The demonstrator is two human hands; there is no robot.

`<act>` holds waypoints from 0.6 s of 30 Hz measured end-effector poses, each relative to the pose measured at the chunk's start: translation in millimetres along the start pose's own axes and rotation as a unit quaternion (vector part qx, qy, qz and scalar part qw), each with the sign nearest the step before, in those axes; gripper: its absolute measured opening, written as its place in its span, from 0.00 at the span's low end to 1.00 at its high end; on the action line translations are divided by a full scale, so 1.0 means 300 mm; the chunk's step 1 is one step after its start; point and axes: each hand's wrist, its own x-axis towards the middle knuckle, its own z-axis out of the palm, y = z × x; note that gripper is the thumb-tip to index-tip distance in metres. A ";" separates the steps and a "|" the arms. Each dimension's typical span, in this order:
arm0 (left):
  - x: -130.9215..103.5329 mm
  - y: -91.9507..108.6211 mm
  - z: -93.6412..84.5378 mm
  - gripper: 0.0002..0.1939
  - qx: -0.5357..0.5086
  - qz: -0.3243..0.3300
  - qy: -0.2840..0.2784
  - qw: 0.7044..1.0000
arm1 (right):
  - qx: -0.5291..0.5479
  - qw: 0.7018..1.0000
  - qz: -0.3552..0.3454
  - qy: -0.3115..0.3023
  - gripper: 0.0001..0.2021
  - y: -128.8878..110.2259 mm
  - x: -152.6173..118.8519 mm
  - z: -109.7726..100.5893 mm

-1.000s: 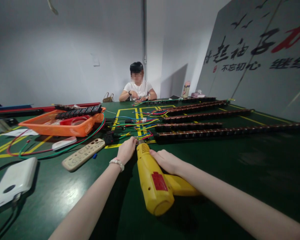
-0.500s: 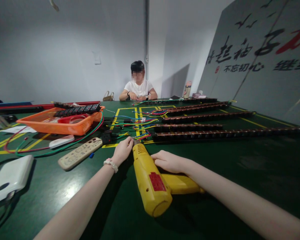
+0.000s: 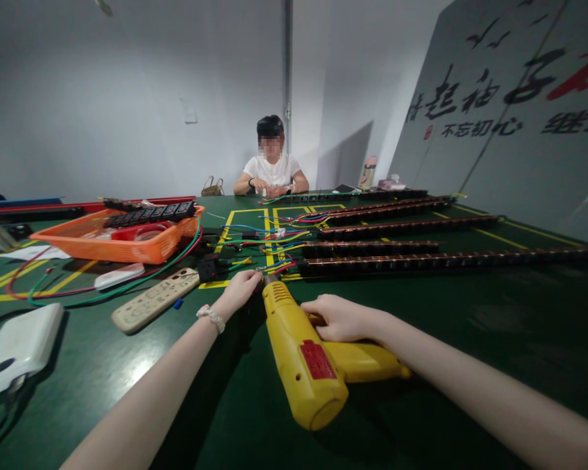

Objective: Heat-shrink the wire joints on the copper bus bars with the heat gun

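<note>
My left hand (image 3: 241,290) is closed in a pinch at the ends of thin coloured wires (image 3: 287,264), just left of a heat gun's nozzle. These wires run to the nearest long dark strip (image 3: 421,262). The yellow heat gun (image 3: 301,349) points away from me, its rear end towards me and its handle off to the right. My right hand (image 3: 340,316) is closed around the gun by the handle and trigger area; some of its fingers are hidden. What exactly lies between my left fingertips is too small to make out fully.
Further dark strips with wires (image 3: 411,227) lie behind. To the left are an orange basket (image 3: 108,249) of parts, a beige power strip (image 3: 154,303), a blue bit (image 3: 178,304) and a white box with a cable (image 3: 29,343). A person (image 3: 272,171) sits across the green table (image 3: 451,365).
The heat gun's rear end has swung slightly right and towards me, with my right hand on it. My left hand stays at the wire ends.
</note>
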 end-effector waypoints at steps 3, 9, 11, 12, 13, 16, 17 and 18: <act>0.002 -0.002 0.003 0.18 -0.026 -0.005 0.003 1.000 | -0.070 0.998 0.002 0.008 0.07 -0.006 0.001 0.002; -0.019 0.011 0.015 0.20 -0.001 -0.006 0.057 0.998 | -0.225 0.974 0.033 -0.014 0.07 -0.030 0.033 -0.008; -0.023 0.012 0.019 0.19 0.010 -0.006 0.074 0.997 | -0.241 0.970 0.032 -0.015 0.07 -0.031 0.041 -0.007; -0.023 0.010 0.020 0.19 0.011 -0.005 0.077 0.997 | -0.245 0.969 0.030 -0.012 0.06 -0.031 0.043 -0.006; -0.023 0.008 0.021 0.19 0.008 -0.003 0.078 0.997 | -0.246 0.969 0.028 -0.009 0.06 -0.030 0.043 -0.005; -0.020 0.001 0.023 0.19 -0.009 -0.005 0.082 0.997 | -0.250 0.968 0.015 0.003 0.06 -0.026 0.041 -0.002; -0.019 -0.001 0.024 0.19 -0.014 -0.007 0.083 0.996 | -0.251 0.968 0.011 0.008 0.06 -0.025 0.039 -0.001; -0.019 -0.002 0.024 0.19 -0.017 -0.007 0.084 0.996 | -0.253 0.967 0.007 0.012 0.06 -0.025 0.037 -0.001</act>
